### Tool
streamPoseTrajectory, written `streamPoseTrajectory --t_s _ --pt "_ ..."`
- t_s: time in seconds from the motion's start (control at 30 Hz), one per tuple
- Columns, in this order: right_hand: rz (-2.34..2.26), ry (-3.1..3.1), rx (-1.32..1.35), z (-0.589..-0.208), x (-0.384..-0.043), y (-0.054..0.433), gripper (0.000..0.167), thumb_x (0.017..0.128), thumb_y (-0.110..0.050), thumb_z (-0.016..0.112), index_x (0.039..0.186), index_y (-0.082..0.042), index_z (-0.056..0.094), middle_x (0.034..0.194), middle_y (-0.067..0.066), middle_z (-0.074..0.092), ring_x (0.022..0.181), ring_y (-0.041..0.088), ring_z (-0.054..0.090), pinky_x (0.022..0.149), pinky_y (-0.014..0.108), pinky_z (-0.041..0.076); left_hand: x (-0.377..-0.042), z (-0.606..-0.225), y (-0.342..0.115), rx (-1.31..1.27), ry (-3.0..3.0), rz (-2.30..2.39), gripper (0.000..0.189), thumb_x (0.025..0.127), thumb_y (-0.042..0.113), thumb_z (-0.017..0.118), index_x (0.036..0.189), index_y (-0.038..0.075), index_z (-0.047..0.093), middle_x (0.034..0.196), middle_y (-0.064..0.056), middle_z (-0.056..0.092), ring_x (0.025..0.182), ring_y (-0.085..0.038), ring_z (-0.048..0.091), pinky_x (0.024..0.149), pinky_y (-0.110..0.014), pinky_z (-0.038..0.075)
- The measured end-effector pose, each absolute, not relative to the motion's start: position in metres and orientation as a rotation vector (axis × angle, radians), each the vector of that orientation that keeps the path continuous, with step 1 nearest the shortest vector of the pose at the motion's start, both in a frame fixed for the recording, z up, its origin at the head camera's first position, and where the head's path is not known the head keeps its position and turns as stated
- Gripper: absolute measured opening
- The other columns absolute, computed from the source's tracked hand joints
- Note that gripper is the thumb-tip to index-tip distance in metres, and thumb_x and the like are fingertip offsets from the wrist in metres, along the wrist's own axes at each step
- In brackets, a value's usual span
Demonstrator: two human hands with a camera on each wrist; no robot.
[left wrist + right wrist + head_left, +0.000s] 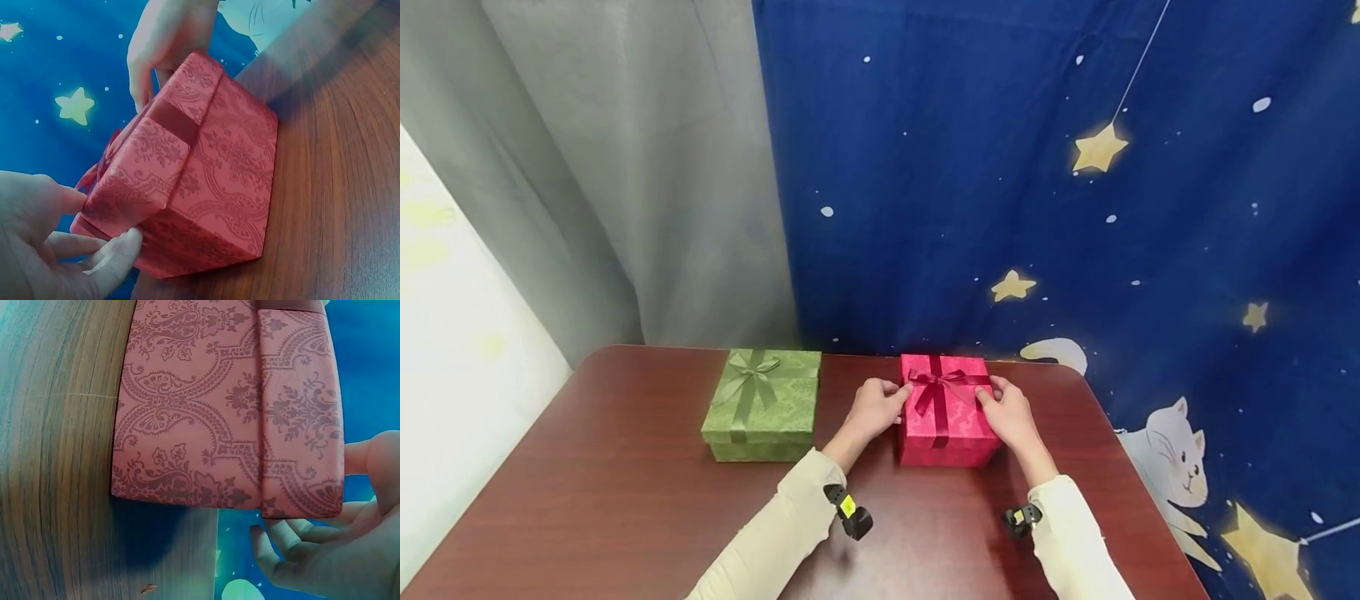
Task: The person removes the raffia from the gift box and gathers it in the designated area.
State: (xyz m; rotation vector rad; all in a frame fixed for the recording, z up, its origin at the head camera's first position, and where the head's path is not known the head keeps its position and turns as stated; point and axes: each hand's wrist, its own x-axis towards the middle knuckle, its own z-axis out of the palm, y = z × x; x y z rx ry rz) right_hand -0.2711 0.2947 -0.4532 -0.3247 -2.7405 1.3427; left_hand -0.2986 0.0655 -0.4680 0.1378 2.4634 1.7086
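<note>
A red patterned gift box point(951, 456) with a dark red ribbon and bow point(938, 382) stands on the table. Its lid point(134, 165) sits on the box. At the lid's left side my left hand point(874, 408) pinches it, thumb at the top edge and fingers against the side. From the opposite side my right hand point(1011, 414) grips the lid, the thumb over its top edge and the fingers at its lower rim in the right wrist view. The left hand is nearer the bow's loops.
A green gift box point(793, 417) with a green ribbon bow stands to the left on the brown table point(587, 500). Behind the table hang a grey curtain point(700, 208) and a blue curtain point(925, 208) with stars and a cat. Each wrist wears a small black camera.
</note>
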Motion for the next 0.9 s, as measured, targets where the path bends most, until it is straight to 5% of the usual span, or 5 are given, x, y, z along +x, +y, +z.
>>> streamPoseTrajectory --t_s 0.43,0.53,0.7,0.8,0.9 --pt "1.307 -2.602 -0.212 -0.44 -0.26 0.299 0.052 0.106 -0.015 0.056 0.15 0.01 0.045 0.137 0.034 0.058 0.125 0.046 0.061 0.108 0.054 0.046 -0.292 -0.449 0.062 0.32 2.525 1.738 0.041 0.103 0.023 0.065 0.128 -0.01 0.066 0.09 -0.015 0.074 0.075 -0.024 0.075 0.071 -0.03 0.06" --pt "1.394 -2.503 -0.135 -0.429 -0.248 0.304 0.054 0.105 -0.016 0.06 0.151 0.006 0.045 0.136 0.032 0.06 0.119 0.036 0.067 0.101 0.044 0.054 -0.287 -0.44 0.055 0.443 2.485 1.828 0.041 0.101 0.023 0.069 0.127 -0.009 0.067 0.093 -0.015 0.074 0.078 -0.027 0.075 0.07 -0.029 0.06" --pt "1.747 -2.208 0.238 -0.413 -0.206 0.324 0.058 0.095 0.009 0.065 0.149 0.012 0.045 0.123 0.012 0.068 0.104 0.007 0.069 0.088 0.018 0.055 -0.264 -0.434 0.032 0.701 2.129 1.976 0.033 0.092 0.012 0.078 0.116 -0.005 0.066 0.096 -0.01 0.071 0.086 -0.022 0.073 0.077 -0.03 0.059" --pt "1.808 -2.163 0.533 -0.406 -0.174 0.334 0.062 0.084 0.023 0.068 0.142 0.013 0.05 0.121 0.002 0.07 0.107 0.008 0.068 0.093 0.019 0.053 -0.244 -0.435 0.014 0.906 1.92 1.914 0.032 0.086 0.005 0.082 0.112 -0.001 0.064 0.098 -0.007 0.071 0.092 -0.018 0.072 0.086 -0.037 0.06" --pt "1.615 -2.334 0.724 -0.404 -0.145 0.337 0.054 0.079 0.016 0.078 0.128 -0.004 0.065 0.115 -0.005 0.071 0.105 0.01 0.066 0.093 0.021 0.052 -0.226 -0.436 -0.003 1.198 1.979 1.713 0.031 0.083 0.007 0.086 0.108 0.009 0.068 0.1 0.0 0.072 0.096 -0.013 0.07 0.092 -0.038 0.058"
